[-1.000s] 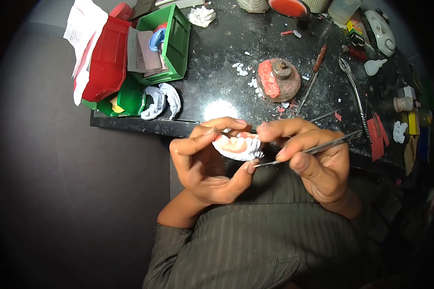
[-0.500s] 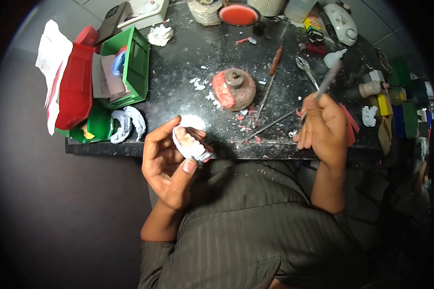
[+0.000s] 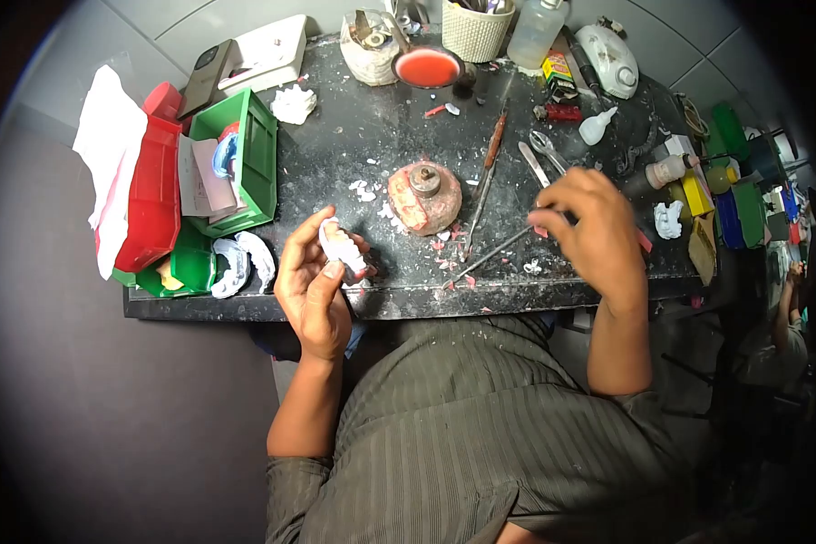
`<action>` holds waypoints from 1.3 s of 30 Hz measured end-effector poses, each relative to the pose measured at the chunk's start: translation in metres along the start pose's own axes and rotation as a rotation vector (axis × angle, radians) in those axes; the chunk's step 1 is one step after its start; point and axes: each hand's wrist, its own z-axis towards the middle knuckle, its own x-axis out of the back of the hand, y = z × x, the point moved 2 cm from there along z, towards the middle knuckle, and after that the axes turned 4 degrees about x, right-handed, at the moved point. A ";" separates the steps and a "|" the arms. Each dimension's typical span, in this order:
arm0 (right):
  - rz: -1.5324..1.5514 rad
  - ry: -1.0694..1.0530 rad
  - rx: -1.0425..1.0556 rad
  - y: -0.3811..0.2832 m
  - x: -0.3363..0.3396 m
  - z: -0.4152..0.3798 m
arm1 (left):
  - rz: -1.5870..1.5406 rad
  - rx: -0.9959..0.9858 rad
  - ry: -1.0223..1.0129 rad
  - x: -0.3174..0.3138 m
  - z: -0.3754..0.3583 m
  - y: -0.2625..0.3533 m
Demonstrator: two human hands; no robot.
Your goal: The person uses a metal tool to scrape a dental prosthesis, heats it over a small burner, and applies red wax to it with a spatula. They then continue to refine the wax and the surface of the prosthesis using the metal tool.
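Mostly, the risk lies with the dental cast [image 3: 340,249], a small white and pink piece held up to the left of the round pot [image 3: 424,204] and nearer the person. The left hand [image 3: 313,299] pinches it between thumb and fingers, seemingly by its rim, so a slack grip could let it tip out, while too hard a squeeze could mark the pink part if that is soft. It is close to the near edge of the surface [image 3: 326,163], so a slip might send it to the floor rather than onto the worktop. To the right of the pot, the right hand [image 3: 598,231] is raised with its fingers curled and thumb side turned inward; whether they grip anything cannot be told. Just beyond them, a metal blade [image 3: 532,163] points away from the person, and a careless reach could nick a fingertip or knock it askew. The thin rod [image 3: 494,257], slanting between that hand and the near edge on the pot's right, could roll if a wrist brushed it. Close beside the pot, the brown-handled tool [image 3: 496,140] could be jostled into it by a sweeping arm. White crumbs [image 3: 363,190] left of the pot and pink scraps [image 3: 470,282] on its near right side could cling to the cast if it were set down among them.
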 end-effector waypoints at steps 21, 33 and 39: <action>0.142 -0.235 0.344 -0.029 0.001 0.009 | -0.256 -0.001 -0.227 0.002 0.010 -0.007; 1.102 0.046 -0.081 0.010 0.014 0.018 | -0.397 0.137 -0.377 0.008 0.006 -0.005; 1.335 0.218 -0.281 0.017 -0.009 0.040 | -0.404 0.130 -0.404 0.008 0.005 -0.006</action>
